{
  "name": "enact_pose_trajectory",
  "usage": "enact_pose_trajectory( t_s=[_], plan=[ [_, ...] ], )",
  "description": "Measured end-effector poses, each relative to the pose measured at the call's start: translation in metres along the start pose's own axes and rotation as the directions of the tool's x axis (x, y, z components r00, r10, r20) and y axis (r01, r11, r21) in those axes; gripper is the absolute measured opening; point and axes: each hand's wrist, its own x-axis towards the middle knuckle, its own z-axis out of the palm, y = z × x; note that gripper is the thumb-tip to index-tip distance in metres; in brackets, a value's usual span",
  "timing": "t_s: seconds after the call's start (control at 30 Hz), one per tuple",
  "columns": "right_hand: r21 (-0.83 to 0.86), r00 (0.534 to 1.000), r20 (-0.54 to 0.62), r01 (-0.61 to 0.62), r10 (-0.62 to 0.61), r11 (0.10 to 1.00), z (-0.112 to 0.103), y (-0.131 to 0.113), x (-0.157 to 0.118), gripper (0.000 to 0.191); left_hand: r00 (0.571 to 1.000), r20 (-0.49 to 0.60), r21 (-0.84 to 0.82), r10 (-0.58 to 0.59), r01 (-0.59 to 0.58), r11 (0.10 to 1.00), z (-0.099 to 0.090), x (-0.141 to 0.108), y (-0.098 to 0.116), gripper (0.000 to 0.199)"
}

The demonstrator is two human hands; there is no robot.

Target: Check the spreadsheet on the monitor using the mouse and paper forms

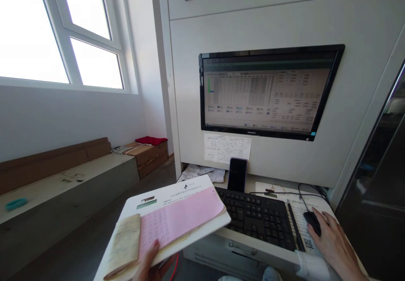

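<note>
My left hand (152, 262) grips the lower edge of a white board (139, 201) with its thumb on top. On the board lie a pink written sheet (186, 213) and a folded, yellowed paper (125, 241). My right hand (332, 241) rests over a black mouse (312, 222), fingers around it, at the right end of the shelf. A black keyboard (256, 217) sits between the board and the mouse, partly covered by the board's corner. Beside the keyboard lies a thin black stick (295, 226). The monitor (262, 93) above shows a table and small icons.
A dark phone (237, 174) leans upright behind the keyboard, below a handwritten note (227, 148). Crumpled papers (202, 173) lie to its left. A drawer handle (243, 248) is under the shelf. At left stand a long grey cabinet (79, 192) and a cardboard box (152, 158) with red cloth.
</note>
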Motion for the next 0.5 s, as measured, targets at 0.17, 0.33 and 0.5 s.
enact_pose_trajectory(
  t_s=[0.17,0.33,0.5],
  plan=[
    [0.015,1.0,-0.013,0.015,-0.015,1.0,0.003,0.002,0.0,0.056,0.978,0.156,-0.069,0.137,-0.128,0.989,0.011,0.032,-0.017,0.05],
    [0.029,1.0,-0.011,0.001,-0.001,1.0,0.003,0.0,0.0,0.054,0.985,0.157,-0.119,0.076,-0.057,0.991,0.027,0.054,-0.025,0.048],
    [0.031,1.0,-0.004,-0.013,0.013,0.999,-0.001,-0.003,0.0,0.054,0.978,0.197,-0.158,-0.069,0.101,0.982,0.033,0.075,-0.029,0.045]
  ],
)
